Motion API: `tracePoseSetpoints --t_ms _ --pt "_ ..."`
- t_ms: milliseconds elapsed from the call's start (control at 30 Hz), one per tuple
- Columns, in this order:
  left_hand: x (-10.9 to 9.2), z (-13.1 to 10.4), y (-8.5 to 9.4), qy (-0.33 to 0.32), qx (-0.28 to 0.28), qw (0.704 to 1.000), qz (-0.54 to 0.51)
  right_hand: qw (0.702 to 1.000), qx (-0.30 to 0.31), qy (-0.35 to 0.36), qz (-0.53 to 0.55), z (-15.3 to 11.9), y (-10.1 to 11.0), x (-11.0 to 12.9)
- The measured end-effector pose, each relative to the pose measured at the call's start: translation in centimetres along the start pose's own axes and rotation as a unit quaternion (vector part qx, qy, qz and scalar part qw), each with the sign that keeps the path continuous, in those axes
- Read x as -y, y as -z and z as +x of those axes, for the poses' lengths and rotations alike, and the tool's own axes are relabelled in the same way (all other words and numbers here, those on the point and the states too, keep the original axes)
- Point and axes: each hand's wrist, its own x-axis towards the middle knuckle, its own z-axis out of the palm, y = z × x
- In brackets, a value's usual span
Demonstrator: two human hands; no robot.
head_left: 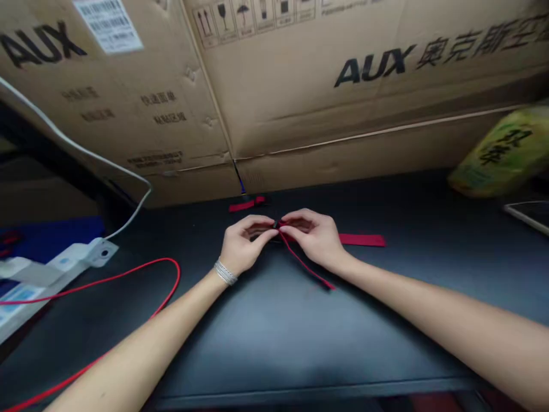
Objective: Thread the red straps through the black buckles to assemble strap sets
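My left hand [246,243], with a silver bracelet [225,272] at the wrist, pinches a small dark piece [275,224] between thumb and fingertips. Right against it, my right hand [316,236] is closed in a pinch on a narrow red strap [305,265], whose loose end slants down to the right over the table. The fingertips of both hands nearly touch and cover most of the dark piece, so its kind is unclear. A wider flat red strip [363,240] sticks out from behind my right hand; whether it joins the narrow strap is hidden.
Cardboard boxes [295,109] wall off the back of the black table [266,343]. Near them lies another red strip [246,205]. A red cable [171,280] and a white power strip [64,269] are at left; a yellow package [501,151] and a phone [529,214] at right.
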Motion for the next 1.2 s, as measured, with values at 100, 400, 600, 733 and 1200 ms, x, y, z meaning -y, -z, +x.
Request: tracePoseSetpoints --t_ms 100,400,600,733,1200 --pt "-0.03 0.02 -0.03 -0.001 0.009 1.0 0.001 1.0 -0.011 -0.008 -0.004 0.15 0.04 -0.03" --pt "0.41 -0.12 -0.01 -0.002 0.007 0.999 0.036 0.997 0.01 0.041 -0.064 -0.02 0.08 0.03" --pt "0.11 -0.22 -0.07 -0.01 0.003 0.998 0.061 0.994 0.03 0.058 -0.09 -0.06 0.15 -0.01" --pt "0.03 -0.25 -0.07 -0.022 -0.008 0.997 0.076 0.992 0.034 0.06 -0.102 -0.13 0.19 -0.05" --pt "0.07 -0.33 0.14 -0.043 0.007 0.991 0.124 0.988 0.056 0.047 -0.137 -0.22 0.13 0.42"
